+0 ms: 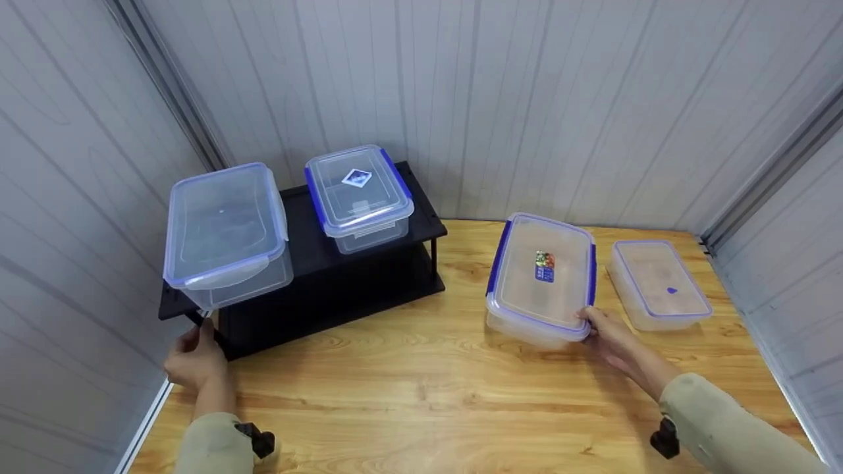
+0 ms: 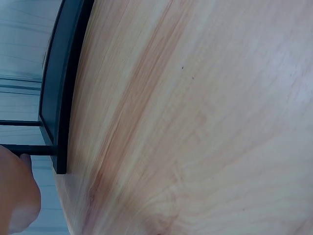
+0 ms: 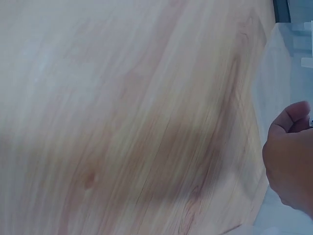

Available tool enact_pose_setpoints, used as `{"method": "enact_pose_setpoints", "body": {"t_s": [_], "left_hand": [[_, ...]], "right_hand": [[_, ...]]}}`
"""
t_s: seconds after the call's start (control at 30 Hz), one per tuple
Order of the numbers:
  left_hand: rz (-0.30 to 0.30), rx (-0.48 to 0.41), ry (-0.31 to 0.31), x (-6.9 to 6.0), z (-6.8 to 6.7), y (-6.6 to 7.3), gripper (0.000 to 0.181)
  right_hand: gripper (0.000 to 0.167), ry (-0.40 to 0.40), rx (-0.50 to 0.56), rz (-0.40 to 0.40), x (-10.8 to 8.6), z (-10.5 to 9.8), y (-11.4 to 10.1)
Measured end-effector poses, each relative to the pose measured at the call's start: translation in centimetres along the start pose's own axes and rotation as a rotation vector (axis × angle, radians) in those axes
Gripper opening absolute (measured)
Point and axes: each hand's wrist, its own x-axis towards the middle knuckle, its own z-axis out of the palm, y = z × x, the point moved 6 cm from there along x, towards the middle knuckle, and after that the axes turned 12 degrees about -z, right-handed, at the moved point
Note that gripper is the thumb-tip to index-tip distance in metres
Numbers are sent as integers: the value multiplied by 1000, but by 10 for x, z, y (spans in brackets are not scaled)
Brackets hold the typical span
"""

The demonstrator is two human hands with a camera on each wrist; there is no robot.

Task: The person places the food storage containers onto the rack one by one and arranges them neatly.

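Observation:
At the left, my left hand [image 1: 199, 361] grips the front left post of a black two-tier shelf [image 1: 309, 264], just below a large clear food container [image 1: 220, 230] on the shelf's top. The left wrist view shows the thumb against that post [image 2: 29, 150]. My right hand [image 1: 618, 341] holds the near right corner of a clear food container with blue side clips [image 1: 527, 296], thumb on the lid's rim, other fingers hidden underneath. Whether this container touches the table is hard to tell.
A second blue-clipped food container [image 1: 355, 197] stands on the shelf's top, towards its right end. Right of the held one, a smaller lidded food container [image 1: 662, 283] rests on the wooden table [image 1: 408, 395]. Panel walls [image 1: 527, 99] enclose the back and sides.

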Motion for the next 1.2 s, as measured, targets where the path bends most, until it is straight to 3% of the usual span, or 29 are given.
{"method": "enact_pose_setpoints", "body": {"t_s": [0.13,0.3,0.57,0.73,1.0,1.2], "left_hand": [[-7,-12,-10,1,0,0,20],[-27,-31,-20,2,1,-1,21],[-7,7,7,2,-1,1,21],[-20,13,7,3,-1,-1,21],[-40,-38,-13,-1,-1,-2,20],[-31,-16,-17,-1,0,-2,21]], "right_hand": [[18,-52,-51,5,-10,1,-1],[48,-102,-119,41,-24,5,-1],[58,-278,-120,14,-41,24,-3],[65,-345,-110,20,-51,37,0],[63,-424,-108,38,-61,61,7],[55,-476,-107,8,-62,83,14]]}}
